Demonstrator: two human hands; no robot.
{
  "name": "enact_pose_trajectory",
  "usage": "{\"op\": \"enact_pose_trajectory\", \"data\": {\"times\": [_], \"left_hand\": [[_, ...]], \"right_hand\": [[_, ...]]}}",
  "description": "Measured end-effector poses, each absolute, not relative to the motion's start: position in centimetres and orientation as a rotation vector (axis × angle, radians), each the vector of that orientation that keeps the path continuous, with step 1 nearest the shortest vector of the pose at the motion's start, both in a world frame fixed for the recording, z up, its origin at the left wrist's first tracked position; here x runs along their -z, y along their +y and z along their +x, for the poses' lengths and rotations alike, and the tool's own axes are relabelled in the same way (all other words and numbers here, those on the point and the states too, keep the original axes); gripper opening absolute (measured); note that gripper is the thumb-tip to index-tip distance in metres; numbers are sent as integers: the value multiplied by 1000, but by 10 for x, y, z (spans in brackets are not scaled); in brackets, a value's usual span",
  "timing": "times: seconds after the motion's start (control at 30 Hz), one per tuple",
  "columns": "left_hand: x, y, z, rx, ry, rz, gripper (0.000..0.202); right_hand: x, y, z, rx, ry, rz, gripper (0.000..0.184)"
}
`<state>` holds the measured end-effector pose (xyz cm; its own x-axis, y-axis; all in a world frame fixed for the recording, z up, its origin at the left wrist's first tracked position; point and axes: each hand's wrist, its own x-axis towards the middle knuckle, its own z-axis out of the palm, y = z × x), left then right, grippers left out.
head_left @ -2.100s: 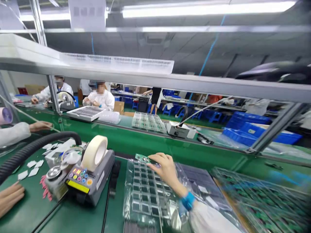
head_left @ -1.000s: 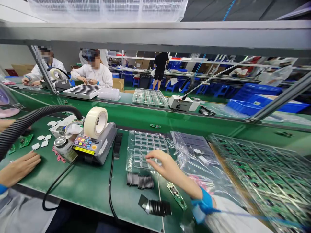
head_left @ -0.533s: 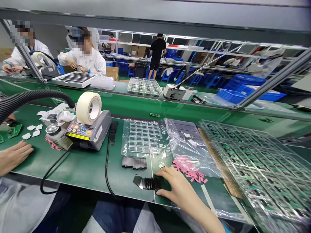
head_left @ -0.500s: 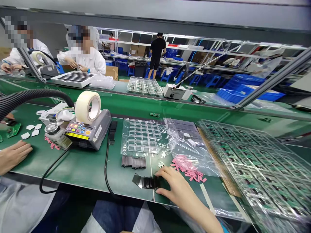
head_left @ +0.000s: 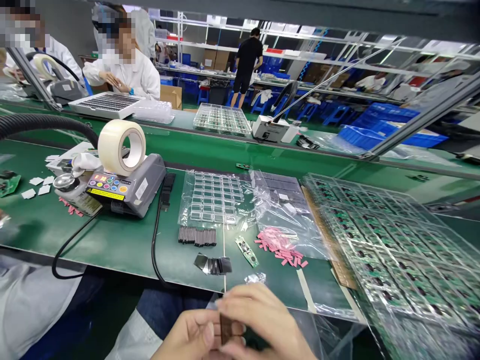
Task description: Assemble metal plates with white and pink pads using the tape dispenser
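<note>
Dark narrow strip [head_left: 226,329], upright, pinched between left hand [head_left: 189,334] and right hand [head_left: 258,320].

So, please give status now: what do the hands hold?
Left hand and right hand both holding a dark strip. Green circuit board and black strips lying just ahead.

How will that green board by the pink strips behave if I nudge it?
The green circuit board looks thin and flat, so probably stiff and light. Flat on the green mat, it likely won't roll but may slide. Its small mounted parts could be fragile.
</note>
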<state>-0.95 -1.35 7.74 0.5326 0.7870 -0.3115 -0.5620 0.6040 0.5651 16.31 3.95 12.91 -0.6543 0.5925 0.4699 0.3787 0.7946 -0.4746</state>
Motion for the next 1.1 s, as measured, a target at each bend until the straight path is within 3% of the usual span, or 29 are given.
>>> {"op": "enact_pose_trajectory", "data": {"times": [0.13, 0.27, 0.53, 1.1], "left_hand": [[-93, -10, -9, -856, 554, 555, 48], [-103, -16, -15, -892, 617, 629, 43], [-115, -21, -20, -922, 697, 830, 43], [-121, -23, -25, -859, 828, 1046, 55]], "right_hand": [[-134, 21, 153, -456, -2269, -619, 33], [-136, 10, 152, -476, -2015, -835, 6], [-139, 7, 152, -550, -2002, -927, 19], [-138, 6, 154, -542, -1947, -884, 21]]}}
